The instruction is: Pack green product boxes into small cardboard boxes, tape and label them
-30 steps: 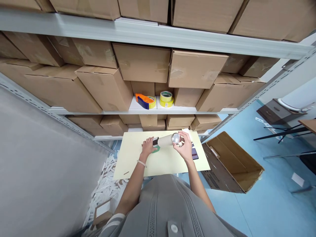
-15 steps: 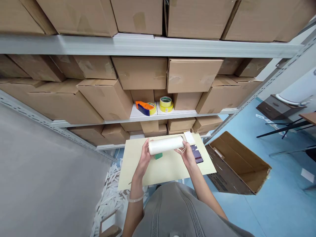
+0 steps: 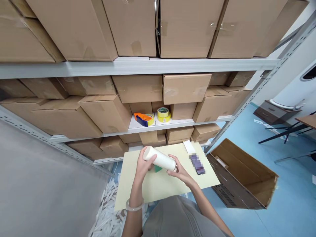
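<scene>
Bright, even light, soft shadows; edges bend wide-angle, one patch perhaps deliberately pixelated.

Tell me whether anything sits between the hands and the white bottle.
Nothing does. The left hand wraps the upper end of the white bottle and the right hand takes its lower end, both in direct contact. A green block lies under the bottle on the yellow board, not between.
</scene>
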`<state>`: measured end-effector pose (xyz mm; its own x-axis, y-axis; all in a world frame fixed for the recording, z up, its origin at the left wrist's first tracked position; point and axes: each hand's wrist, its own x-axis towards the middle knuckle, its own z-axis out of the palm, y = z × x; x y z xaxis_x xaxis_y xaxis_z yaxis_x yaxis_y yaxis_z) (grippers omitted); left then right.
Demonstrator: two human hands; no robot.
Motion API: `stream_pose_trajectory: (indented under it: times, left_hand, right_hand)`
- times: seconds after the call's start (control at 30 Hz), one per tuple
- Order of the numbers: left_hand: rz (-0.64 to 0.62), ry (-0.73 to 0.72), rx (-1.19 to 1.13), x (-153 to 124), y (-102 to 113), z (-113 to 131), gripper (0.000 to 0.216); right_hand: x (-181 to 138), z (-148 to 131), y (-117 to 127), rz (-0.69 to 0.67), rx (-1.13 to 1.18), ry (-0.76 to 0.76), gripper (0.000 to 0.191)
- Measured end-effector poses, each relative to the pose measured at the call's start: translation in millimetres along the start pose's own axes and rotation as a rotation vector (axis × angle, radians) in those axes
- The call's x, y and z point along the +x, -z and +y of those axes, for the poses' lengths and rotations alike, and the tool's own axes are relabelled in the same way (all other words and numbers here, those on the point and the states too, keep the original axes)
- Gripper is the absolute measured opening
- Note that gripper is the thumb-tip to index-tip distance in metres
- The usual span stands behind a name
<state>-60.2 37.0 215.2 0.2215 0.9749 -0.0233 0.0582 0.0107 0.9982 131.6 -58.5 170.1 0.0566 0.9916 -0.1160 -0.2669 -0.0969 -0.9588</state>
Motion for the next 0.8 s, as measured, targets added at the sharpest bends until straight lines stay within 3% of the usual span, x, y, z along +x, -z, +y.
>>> stream_pose_trajectory:
  times: [0.13, 0.27, 0.37, 0.43, 0.47, 0.57, 0.67, 0.8]
  left_hand:
    - [-0.044, -0.142, -0.154, 25, -4, 35, 0.06]
    - [-0.136, -0.222, -0.268, 32, -10, 63, 0.062]
    - [-0.266, -0.248, -0.321, 22, -19, 77, 0.065]
    - [-0.478, -0.231, -0.449, 15, -25, 83, 0.069]
    - [-0.527, -0.234, -0.494, 12, -26, 85, 0.069]
    - [-0.486, -0.253, -0.544, 13, -23, 92, 0.065]
    - [-0.334, -0.226, -0.496, 22, -15, 104, 0.065]
    - [-0.16, -0.266, -0.398, 34, -10, 125, 0.065]
  right_hand:
    - [14, -26, -18, -0.059, -0.038, 0.033, 0.06]
    - [22, -59, -36, -0.204, 0.29, -0.042, 0.046]
    - [28, -82, -50, -0.421, 0.53, -0.133, 0.051]
    - [34, -94, -59, -0.576, 0.645, -0.194, 0.057]
    - [37, -100, -63, -0.637, 0.693, -0.219, 0.059]
    - [45, -120, -73, -0.744, 0.742, -0.26, 0.065]
    - [48, -142, -82, -0.673, 0.609, -0.174, 0.065]
    - [48, -160, -97, -0.318, 0.407, 0.138, 0.056]
